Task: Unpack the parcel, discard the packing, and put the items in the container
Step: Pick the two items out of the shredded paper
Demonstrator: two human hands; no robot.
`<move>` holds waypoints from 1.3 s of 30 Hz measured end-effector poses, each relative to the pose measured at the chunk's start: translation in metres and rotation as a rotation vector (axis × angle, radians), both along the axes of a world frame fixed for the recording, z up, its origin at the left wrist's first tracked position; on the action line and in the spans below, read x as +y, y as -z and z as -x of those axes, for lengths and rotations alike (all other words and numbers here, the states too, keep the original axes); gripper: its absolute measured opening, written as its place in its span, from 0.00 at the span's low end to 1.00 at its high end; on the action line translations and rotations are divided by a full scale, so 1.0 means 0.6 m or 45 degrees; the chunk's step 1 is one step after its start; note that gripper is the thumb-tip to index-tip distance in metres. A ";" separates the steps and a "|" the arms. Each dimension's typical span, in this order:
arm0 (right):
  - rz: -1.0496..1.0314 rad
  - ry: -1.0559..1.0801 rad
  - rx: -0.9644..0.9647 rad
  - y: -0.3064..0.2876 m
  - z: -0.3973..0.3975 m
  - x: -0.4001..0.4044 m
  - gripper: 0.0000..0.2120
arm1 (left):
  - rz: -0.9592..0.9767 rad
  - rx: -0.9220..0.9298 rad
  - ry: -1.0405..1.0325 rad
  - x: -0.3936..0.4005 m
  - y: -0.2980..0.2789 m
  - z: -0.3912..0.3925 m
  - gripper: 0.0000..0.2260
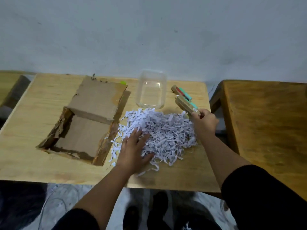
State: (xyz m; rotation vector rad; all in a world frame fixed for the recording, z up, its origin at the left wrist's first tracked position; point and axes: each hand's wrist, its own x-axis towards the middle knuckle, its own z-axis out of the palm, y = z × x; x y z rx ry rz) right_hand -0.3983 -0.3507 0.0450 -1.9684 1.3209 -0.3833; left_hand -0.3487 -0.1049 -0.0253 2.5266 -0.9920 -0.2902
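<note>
A torn, empty cardboard parcel box (83, 130) lies open on the left of the light wooden table, one flap raised. A heap of white shredded paper (166, 131) is spread to its right. My left hand (134, 151) lies flat on the heap's left side, fingers apart. My right hand (203, 121) grips one end of a long cardboard-packed item (186, 104) with a teal edge, held just above the table. A second similar pack (181, 92) with red and teal lies behind it. The clear plastic container (152, 89) stands empty between the box and the packs.
A small green object (123, 82) peeks out behind the box flap. A darker wooden table (269, 113) stands to the right across a narrow gap. Another table edge (10, 87) shows at far left. The wall runs right behind the table. My shoes are visible on the floor.
</note>
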 end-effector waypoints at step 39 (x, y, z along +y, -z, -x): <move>0.032 -1.236 0.011 0.078 0.036 0.072 0.56 | 0.110 0.382 0.254 -0.019 -0.032 -0.054 0.52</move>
